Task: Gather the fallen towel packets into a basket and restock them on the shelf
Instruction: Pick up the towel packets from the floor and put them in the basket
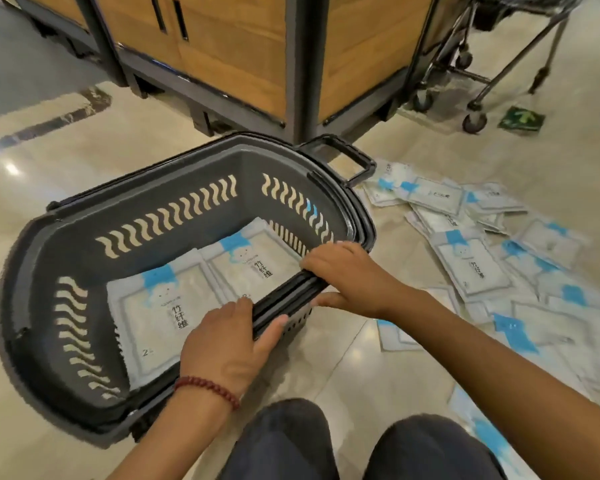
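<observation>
A dark grey plastic basket (pixel 174 216) stands on the floor in front of me, tilted toward me. Two white towel packets with blue labels lie flat inside it, one at the left (pixel 153 317) and one at the right (pixel 253 261). My left hand (pixel 229 344) grips the basket's near rim, thumb outside and fingers inside. My right hand (pixel 347 275) grips the same rim further right, fingers curled over it. Several more packets (pixel 471 261) lie scattered on the floor to the right of the basket.
A wooden shelf unit (pixel 222 53) with a dark metal frame stands just behind the basket. A wheeled metal cart (pixel 475 84) is at the upper right, beside a green arrow floor sticker (pixel 522 119). My knees (pixel 291 441) are at the bottom edge.
</observation>
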A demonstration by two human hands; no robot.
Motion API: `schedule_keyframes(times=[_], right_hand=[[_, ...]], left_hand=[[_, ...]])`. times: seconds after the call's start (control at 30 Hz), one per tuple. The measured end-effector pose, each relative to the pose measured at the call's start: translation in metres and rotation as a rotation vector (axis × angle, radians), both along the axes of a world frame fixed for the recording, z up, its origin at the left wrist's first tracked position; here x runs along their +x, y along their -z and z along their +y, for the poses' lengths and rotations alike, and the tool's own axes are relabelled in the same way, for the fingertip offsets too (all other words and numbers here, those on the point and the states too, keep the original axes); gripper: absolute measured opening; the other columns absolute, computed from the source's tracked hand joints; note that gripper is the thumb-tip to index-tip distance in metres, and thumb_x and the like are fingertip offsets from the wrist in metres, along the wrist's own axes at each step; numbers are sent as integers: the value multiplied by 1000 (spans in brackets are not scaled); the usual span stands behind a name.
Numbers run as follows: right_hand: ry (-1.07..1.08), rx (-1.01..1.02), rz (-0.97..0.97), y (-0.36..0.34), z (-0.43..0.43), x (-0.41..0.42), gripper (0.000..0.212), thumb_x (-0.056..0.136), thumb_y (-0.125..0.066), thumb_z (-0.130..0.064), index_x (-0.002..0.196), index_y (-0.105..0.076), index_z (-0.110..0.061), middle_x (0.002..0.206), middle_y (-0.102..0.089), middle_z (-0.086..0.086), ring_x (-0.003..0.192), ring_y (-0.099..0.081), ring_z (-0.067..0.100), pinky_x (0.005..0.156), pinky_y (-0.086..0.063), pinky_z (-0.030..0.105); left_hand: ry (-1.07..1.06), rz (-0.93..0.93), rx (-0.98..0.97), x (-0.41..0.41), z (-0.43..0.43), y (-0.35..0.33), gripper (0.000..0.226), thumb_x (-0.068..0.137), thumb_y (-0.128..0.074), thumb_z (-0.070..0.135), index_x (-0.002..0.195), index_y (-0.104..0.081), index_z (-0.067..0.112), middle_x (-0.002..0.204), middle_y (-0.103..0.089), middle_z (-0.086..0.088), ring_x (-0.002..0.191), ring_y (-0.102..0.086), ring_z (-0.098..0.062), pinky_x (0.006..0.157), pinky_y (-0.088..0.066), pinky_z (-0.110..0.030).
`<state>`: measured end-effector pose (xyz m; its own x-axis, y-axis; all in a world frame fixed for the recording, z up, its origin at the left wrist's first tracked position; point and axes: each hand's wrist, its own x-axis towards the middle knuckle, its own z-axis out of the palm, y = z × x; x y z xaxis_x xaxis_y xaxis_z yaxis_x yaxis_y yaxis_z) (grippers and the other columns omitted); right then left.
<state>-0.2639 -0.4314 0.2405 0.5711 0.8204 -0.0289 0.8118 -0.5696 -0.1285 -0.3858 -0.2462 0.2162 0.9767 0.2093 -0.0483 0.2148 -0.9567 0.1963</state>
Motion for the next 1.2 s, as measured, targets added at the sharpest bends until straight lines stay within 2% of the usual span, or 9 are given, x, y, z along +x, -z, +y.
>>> schedule_keyframes(times=[0.17,0.33,0.43,0.5,0.57,0.73,0.9,1.07,1.2], right_hand=[[138,-5,-41,-10,-15,-15,58,94,-50,-40,146,-31,-23,154,-25,-1,143,-18,18,115,-19,33],[477,236,136,11,-87,-31,44,94,-55,-20,136,-47,-16,144,-43,5,132,-39,21,107,-34,34],[758,133,273,60,-149,-37,33,95,-52,-23,128,-53,-16,131,-53,2,120,-49,20,98,-40,31],[904,65,345,100,-183,-37,34,95,-52,-23,128,-52,-15,131,-53,4,119,-49,19,97,-36,26],[1019,36,421,140,-206,-31,38,94,-53,-23,131,-50,-15,133,-51,5,120,-49,19,96,-34,25],[1033,-77,480,227,-232,25,57,91,-57,-23,143,-36,-13,143,-41,9,128,-42,25,104,-37,32],[964,-201,271,285,-231,95,60,90,-53,-14,144,-28,-11,147,-35,10,131,-37,28,97,-42,39],[860,-378,377,321,-248,123,88,89,-60,-27,151,2,-15,159,-2,-1,146,3,21,116,-10,49],[838,-379,401,329,-262,119,111,68,-77,-50,149,-9,-15,155,-14,2,144,-8,22,114,-1,55]], left_hand=[[134,54,-134,21,-12,-24,47,84,-26,69,103,-46,31,85,-57,9,74,-54,-11,65,-49,-31],[299,-276,-236,27,-48,-28,42,90,-50,37,121,-54,10,116,-60,-12,104,-55,-30,89,-47,-43],[490,-422,-342,40,-104,-16,47,85,-48,35,120,-57,5,121,-59,-15,113,-54,-31,97,-43,-39],[555,-309,-426,54,-141,6,44,86,-49,35,120,-59,10,120,-61,-10,109,-58,-25,92,-42,-29],[520,-29,-484,72,-170,41,45,89,-51,37,130,-52,18,128,-57,-1,114,-54,-18,93,-38,-23],[394,339,-383,119,-201,159,45,93,-42,44,136,-41,28,133,-50,6,116,-50,-12,91,-41,-26],[239,542,-413,130,-201,247,47,92,-47,41,137,-41,28,133,-52,5,115,-52,-11,91,-41,-23],[129,620,-487,134,-198,280,44,90,-54,36,132,-48,23,129,-57,2,111,-56,-13,91,-41,-23],[52,643,-575,143,-208,286,42,87,-60,33,128,-52,23,123,-60,3,104,-57,-12,87,-43,-23]])
